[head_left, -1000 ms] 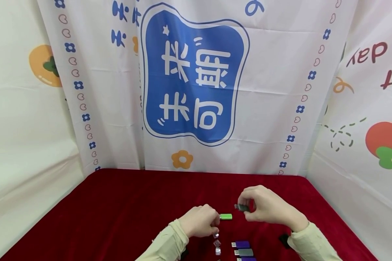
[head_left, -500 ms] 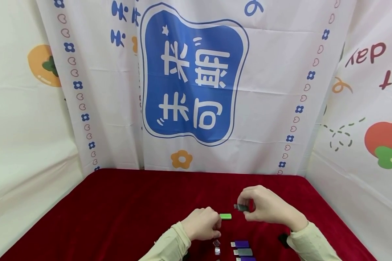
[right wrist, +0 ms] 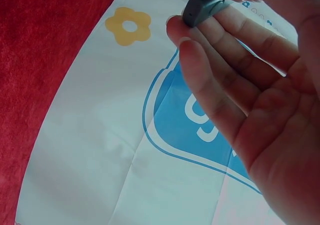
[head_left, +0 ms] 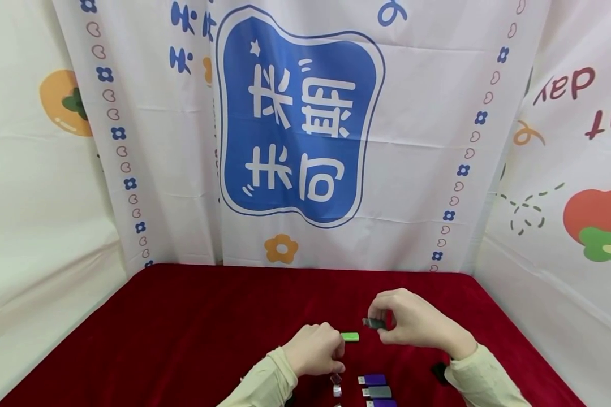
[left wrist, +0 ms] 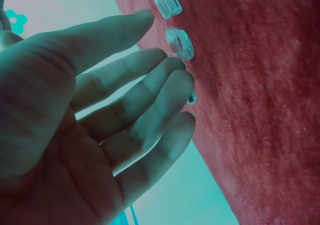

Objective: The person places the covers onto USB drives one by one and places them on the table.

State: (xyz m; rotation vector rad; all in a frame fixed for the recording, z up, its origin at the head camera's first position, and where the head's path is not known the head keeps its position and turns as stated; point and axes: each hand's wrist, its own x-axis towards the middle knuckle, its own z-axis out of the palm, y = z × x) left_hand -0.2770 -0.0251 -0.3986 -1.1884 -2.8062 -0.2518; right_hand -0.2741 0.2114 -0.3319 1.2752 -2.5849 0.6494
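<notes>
Head view, and we have the right hand (head_left: 409,319) pinching a dark gray stick (head_left: 375,324) by its body above the red table (head_left: 209,322), metal plug (head_left: 365,322) pointing left! The left hand (head_left: 315,349) is empty, thumb parted from loosely bent fingers, just beside the clear caps (head_left: 337,390). For us, a clean pickup would mean thumb and finger on one cap's sides, neighbours unnudged, the right leaving that plug uncovered. Lettering? Sideways on the backdrop (head_left: 412,169) we read 未来可期; upside down on the right-hand sheet (head_left: 555,152), "day"; on the stick, no brand we can make out.
</notes>
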